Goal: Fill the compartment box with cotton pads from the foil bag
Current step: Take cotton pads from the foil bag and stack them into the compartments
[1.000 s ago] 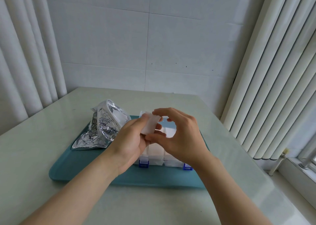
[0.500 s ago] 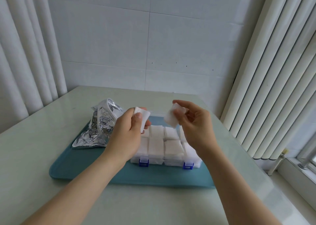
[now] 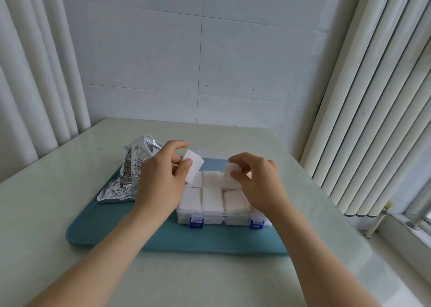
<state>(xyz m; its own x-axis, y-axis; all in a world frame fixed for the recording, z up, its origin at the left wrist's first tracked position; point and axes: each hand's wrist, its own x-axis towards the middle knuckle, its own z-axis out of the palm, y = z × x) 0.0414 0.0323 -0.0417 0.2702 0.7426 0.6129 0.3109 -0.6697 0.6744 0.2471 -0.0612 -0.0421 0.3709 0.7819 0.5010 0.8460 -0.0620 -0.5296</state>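
Two wads of cotton pads are in hand. With the foil bag [image 3: 130, 178] at the tray's [image 3: 112, 234] nine o'clock, the left hand [image 3: 161, 185] pinches the first wad [image 3: 194, 168] above the compartment box's [image 3: 211, 219] eleven o'clock. The right hand [image 3: 258, 185] pinches the second wad [image 3: 231, 171] near one o'clock; it is best lowered flat, square to the dividers.

I have one head-worn camera, looking forward and down, close over the compartment box [image 3: 211, 219], tiled wall [image 3: 233, 62] at twelve o'clock.

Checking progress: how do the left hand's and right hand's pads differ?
The left hand holds the left pads raised above the compartment box; the right hand holds the right pads down at its back row. Left pads lean sideways; right pads stand squarer. Both are white, pinched.
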